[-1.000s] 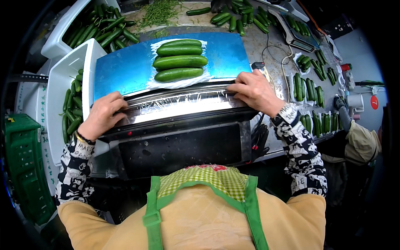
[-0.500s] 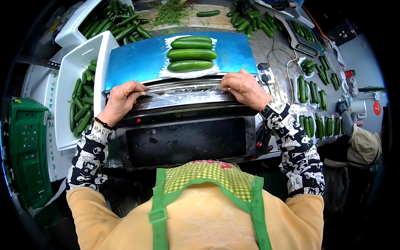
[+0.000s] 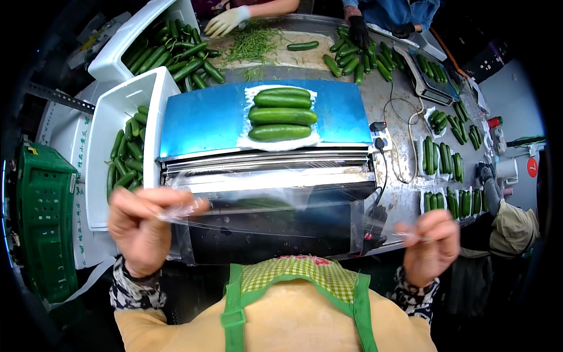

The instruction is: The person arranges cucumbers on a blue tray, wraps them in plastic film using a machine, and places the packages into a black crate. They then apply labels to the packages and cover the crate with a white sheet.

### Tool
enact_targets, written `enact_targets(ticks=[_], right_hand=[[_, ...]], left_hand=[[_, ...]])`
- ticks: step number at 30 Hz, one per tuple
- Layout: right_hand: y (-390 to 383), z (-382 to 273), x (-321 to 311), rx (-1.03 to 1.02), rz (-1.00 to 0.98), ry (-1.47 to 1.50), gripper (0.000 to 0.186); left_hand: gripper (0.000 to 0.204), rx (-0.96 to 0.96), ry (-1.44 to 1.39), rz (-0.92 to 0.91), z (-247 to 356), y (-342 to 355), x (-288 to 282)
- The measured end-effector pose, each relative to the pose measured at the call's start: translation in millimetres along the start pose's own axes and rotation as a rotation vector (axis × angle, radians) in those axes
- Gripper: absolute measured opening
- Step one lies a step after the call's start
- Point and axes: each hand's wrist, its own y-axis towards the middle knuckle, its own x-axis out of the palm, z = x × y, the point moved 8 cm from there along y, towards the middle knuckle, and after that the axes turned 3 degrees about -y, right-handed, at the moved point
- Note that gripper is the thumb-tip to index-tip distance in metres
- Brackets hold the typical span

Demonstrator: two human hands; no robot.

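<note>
My left hand [image 3: 146, 223] pinches a sheet of clear plastic film [image 3: 264, 217] at lower left, and my right hand [image 3: 427, 237] pinches its other end. The film stretches across the front of a wrapping machine [image 3: 270, 176] with steel bars and a black lower plate. Behind the bars, three cucumbers [image 3: 282, 115] lie side by side on a white padded tray [image 3: 252, 141] on the machine's blue top [image 3: 196, 114]. Both hands are nearer me than that tray, slightly blurred.
White crates [image 3: 102, 141] of cucumbers stand left, beside a green crate [image 3: 44, 217]. A scale [image 3: 425, 88], power strip [image 3: 378, 138], cords and packed cucumbers [image 3: 434, 158] lie right. Co-workers' gloved hands [image 3: 226, 23] [image 3: 358, 32] work across the table; another gloved arm [image 3: 492, 193] shows at right.
Both my hands have moved down from the steel bars toward my body, drawing film out over the black front. The view has shifted, showing more of the co-workers at the top.
</note>
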Motion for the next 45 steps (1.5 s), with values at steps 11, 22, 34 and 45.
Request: enact_targets(ticks=[11, 22, 34, 45], right_hand=[[175.5, 257.3, 73.4, -0.362, -0.678, -1.221, 0.025], [120.8, 222.7, 73.2, 0.26, -0.354, -0.912, 0.027], [124.0, 267.2, 71.7, 0.382, -0.083, -0.781, 0.033], [76.8, 131.0, 72.8, 0.358, -0.114, -0.606, 0.025]], left_hand=[[0.042, -0.282, 0.917, -0.281, -234.8, 167.1, -27.0], [0.031, -0.371, 0.721, 0.043, -224.1, 108.6, -43.0], [0.019, -0.234, 0.546, 0.148, -212.3, 93.1, -33.2], [0.018, -0.107, 0.337, 0.345, -95.7, 53.2, 23.1]])
